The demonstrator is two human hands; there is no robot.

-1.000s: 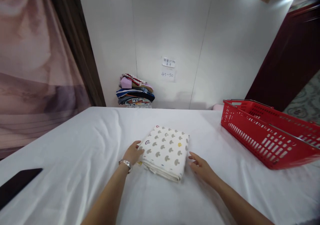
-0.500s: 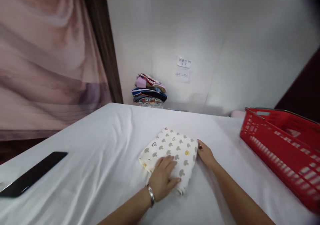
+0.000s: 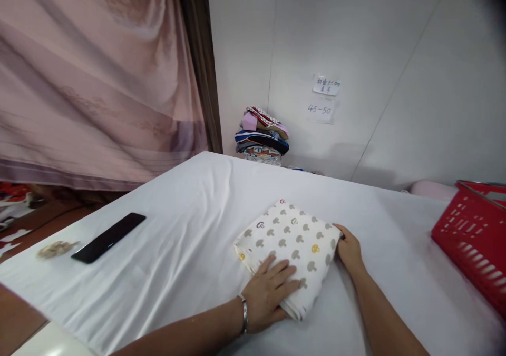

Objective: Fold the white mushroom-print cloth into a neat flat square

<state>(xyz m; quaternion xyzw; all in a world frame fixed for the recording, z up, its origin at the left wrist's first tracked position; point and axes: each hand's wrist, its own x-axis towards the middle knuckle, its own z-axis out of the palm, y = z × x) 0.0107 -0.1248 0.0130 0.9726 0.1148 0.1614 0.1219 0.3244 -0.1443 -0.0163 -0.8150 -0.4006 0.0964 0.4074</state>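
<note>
A folded white cloth (image 3: 288, 240) printed with grey, yellow and dark mushroom shapes lies on the white-covered table (image 3: 177, 240). My left hand (image 3: 271, 293), with a silver bangle at the wrist, rests flat on the cloth's near left part, fingers spread. At the far right corner, my right hand (image 3: 350, 248) pinches the cloth's edge between thumb and fingers. Some of the right fingertips are hidden by the cloth.
A red plastic basket (image 3: 474, 240) stands on the right. To the left lie a black phone-like slab (image 3: 110, 237) and a small beige bundle (image 3: 57, 249). Folded fabrics (image 3: 263, 137) are stacked beyond the far edge, near paper notes (image 3: 322, 108) on the wall. A pink curtain (image 3: 98, 82) hangs at left.
My view has swung left, so everything sits farther right in the picture. The left hand's thumb has drawn down to the cloth's near edge. The right hand stays at its corner.
</note>
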